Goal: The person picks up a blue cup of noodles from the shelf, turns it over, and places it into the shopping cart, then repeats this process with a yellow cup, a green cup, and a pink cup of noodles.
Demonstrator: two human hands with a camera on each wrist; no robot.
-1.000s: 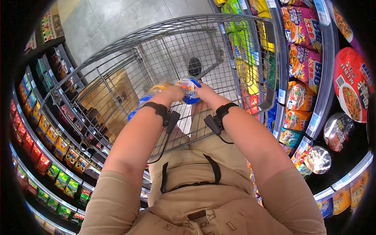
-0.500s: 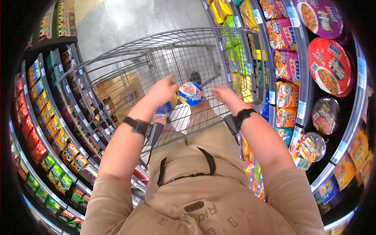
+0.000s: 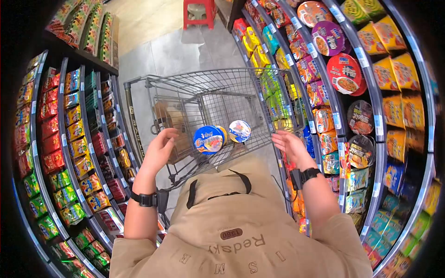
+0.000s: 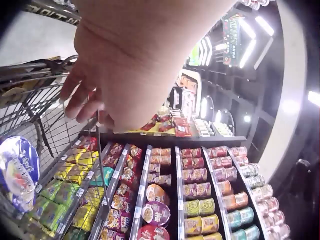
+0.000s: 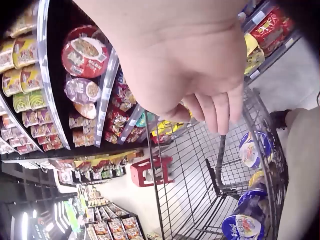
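Observation:
A grey wire shopping cart (image 3: 153, 92) stands in the aisle in front of me. Two blue-lidded instant noodle bowls (image 3: 208, 139) (image 3: 239, 130) lie in its near end, with a yellow pack (image 3: 223, 134) between them. My left hand (image 3: 163, 143) hovers open beside the cart's near left corner and holds nothing. My right hand (image 3: 286, 142) hovers open at the cart's near right rim, also empty. In the left wrist view the relaxed fingers (image 4: 80, 95) hang above the cart wires, over a blue bowl (image 4: 17, 175). The right wrist view shows fingers (image 5: 215, 110) above the cart wires (image 5: 165, 160) and its bowls (image 5: 254, 148).
A brown cardboard box (image 3: 169, 123) sits deeper in the cart. Shelves of snack packs (image 3: 69, 139) line the left side, shelves of noodle bowls and packs (image 3: 361, 116) the right. A red stool (image 3: 198, 11) stands on the floor at the far end of the aisle.
Both hands let go of the blue bowl they held over the cart and drew back apart. The bowl now lies in the cart. The cart looks farther away.

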